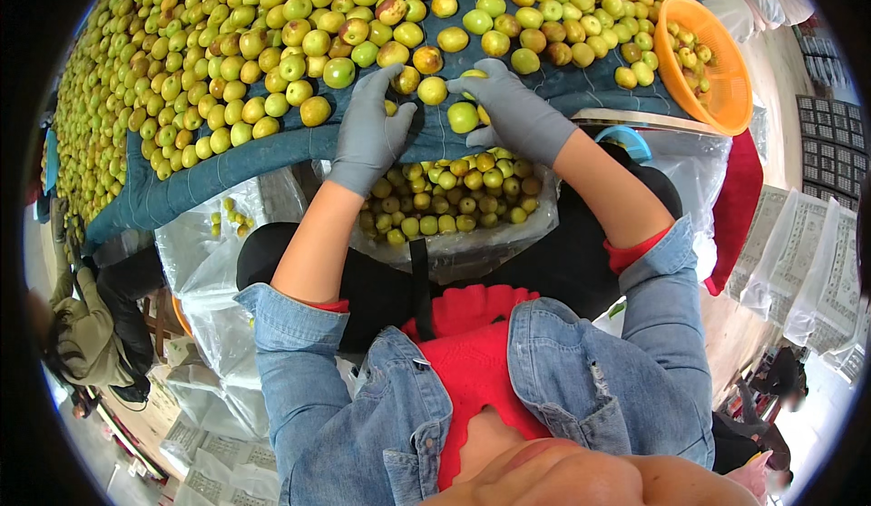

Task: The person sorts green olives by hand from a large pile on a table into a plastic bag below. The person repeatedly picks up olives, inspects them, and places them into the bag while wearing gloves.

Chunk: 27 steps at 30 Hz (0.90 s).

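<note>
Greenish-yellow jujubes (pixel 252 43), some with brown patches, cover a table spread with a dark blue quilted cloth (pixel 224 166). My left hand (pixel 374 132), in a grey glove, is at the cloth's near edge. A jujube (pixel 390 107) shows between its thumb and fingers, largely hidden by them. In its matching glove, my right hand (pixel 520 108) curls around jujubes, one (pixel 473 74) at the fingertips and another partly hidden in the palm. A greener jujube (pixel 463 117) lies by its thumb. Between the hands rests a yellow jujube (pixel 432 90).
Below the table edge, a plastic-lined container (pixel 442 224) holds many jujubes. An orange plastic basket (pixel 738 88) with browner jujubes stands at the right, near a blue bowl (pixel 626 142). Black crates (pixel 830 139) are stacked farther right. Another person (pixel 95 339) sits at the left.
</note>
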Motion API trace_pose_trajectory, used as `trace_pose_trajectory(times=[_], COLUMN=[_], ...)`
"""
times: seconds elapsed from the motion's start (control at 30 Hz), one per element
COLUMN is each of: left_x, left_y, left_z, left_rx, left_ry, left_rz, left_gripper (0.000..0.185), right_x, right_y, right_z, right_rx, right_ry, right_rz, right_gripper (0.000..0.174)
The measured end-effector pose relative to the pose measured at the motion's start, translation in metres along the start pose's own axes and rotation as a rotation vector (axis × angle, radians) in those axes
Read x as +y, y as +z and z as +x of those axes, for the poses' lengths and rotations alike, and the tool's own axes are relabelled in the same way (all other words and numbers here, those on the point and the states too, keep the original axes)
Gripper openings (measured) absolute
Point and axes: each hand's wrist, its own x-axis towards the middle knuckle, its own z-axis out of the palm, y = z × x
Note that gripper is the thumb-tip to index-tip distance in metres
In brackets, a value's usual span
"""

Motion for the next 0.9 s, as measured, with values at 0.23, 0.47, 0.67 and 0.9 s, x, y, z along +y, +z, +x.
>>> trace_pose_trajectory(times=[0.23, 0.47, 0.67, 0.9], left_x=[0.008, 0.01, 0.006, -0.009], left_y=[0.006, 0.007, -0.011, -0.018], left_z=[0.004, 0.012, 0.009, 0.024], left_rx=[0.0, -0.011, 0.029, -0.084], left_ry=[-0.019, -0.02, 0.033, 0.244], left_rz=[0.145, 0.214, 0.189, 0.205], left_gripper=[0.05, 0.044, 0.045, 0.048], right_x=[0.02, -0.005, -0.005, 0.008], right_y=[-0.024, -0.001, 0.005, 0.007], right_z=[0.011, 0.06, 0.081, 0.084], right_rx=[0.047, 0.359, 0.389, 0.335], right_ry=[-0.06, -0.175, -0.131, -0.119], right_rz=[0.016, -0.253, -0.339, -0.377], right_gripper=[0.053, 0.042, 0.049, 0.051])
